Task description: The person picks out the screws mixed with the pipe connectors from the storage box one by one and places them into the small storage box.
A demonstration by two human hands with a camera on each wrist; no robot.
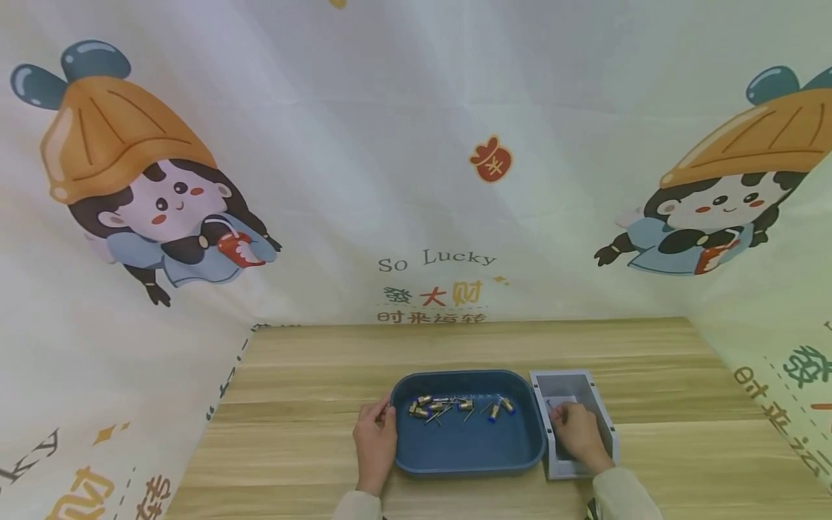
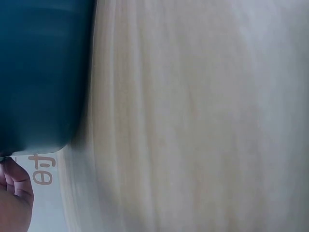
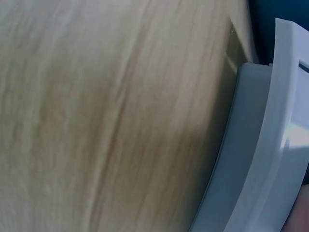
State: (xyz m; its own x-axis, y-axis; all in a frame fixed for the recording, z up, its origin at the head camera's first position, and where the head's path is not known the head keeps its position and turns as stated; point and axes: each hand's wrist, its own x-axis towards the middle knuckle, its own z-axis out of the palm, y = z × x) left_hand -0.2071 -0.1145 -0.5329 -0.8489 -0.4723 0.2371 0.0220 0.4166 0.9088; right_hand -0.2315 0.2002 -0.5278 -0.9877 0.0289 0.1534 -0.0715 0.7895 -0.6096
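Head view, lower centre of frame: a blue tray [image 1: 468, 448] sits on a wooden table [image 1: 312, 375], with a grey box [image 1: 601, 412] touching its right edge. The left hand [image 1: 375, 442] rests at the tray's left rim, fingers curled against the edge near the upper left corner; whether they actually clamp the rim or only lean on it cannot be told. The right hand [image 1: 578, 435] lies inside the grey box, fingers bent downward over the floor of the box; whether it pinches anything is hidden by the hand itself. A scatter of small metal parts [image 1: 455, 408] with thin wire legs lies in the far half of the tray, the near half bare blue. Table room: wide bare wood above the tray up to the printed cloth backdrop [image 1: 416, 180], and open strips to lower left and lower right of frame; cloth walls close in on both sides. Left wrist view: tray's outer wall [image 2: 43, 72] fills the upper left, a fingertip [image 2: 14, 183] at lower left, blurred wood elsewhere. Right wrist view: the box's pale wall [image 3: 260, 159] runs down the right side, wood grain to its left.
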